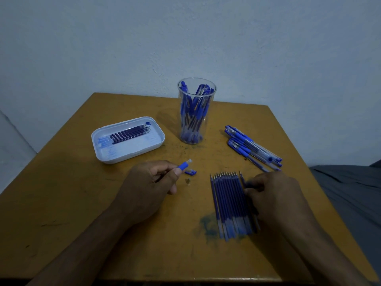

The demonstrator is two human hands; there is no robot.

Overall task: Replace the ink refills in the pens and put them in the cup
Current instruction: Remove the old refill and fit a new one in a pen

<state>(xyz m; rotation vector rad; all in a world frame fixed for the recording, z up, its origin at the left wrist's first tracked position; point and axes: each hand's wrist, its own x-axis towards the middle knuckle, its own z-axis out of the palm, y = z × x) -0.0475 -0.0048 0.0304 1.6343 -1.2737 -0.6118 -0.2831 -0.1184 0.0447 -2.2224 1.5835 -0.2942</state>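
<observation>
My left hand [152, 182] is curled round an opened pen barrel [184, 165], its blue grip end poking out toward one o'clock. My right hand [268, 193] sits at the right edge of the row of fresh refills [231, 201], fingertips pinching one refill [242, 179] off that side — it looks only partly lifted clear of its neighbours.

The pen's loose parts lie on the surface [82, 213] just past my left thumb: the blue cap [190, 172] and, just toward six o'clock from it, the small metal tip [188, 180].

To do this well, I'd separate just that one refill without dragging the row askew, then bring its writing point round to match the barrel's open end and slide it in straight, not forcing it. I should keep the barrel steady and mind the tip — it could roll.

The cup [195, 112], at twelve o'clock, already holds many pens. Spent refills [129, 132] lie in the white tray [103, 155] at ten o'clock; unrefilled pens [251, 147] wait at two o'clock.
</observation>
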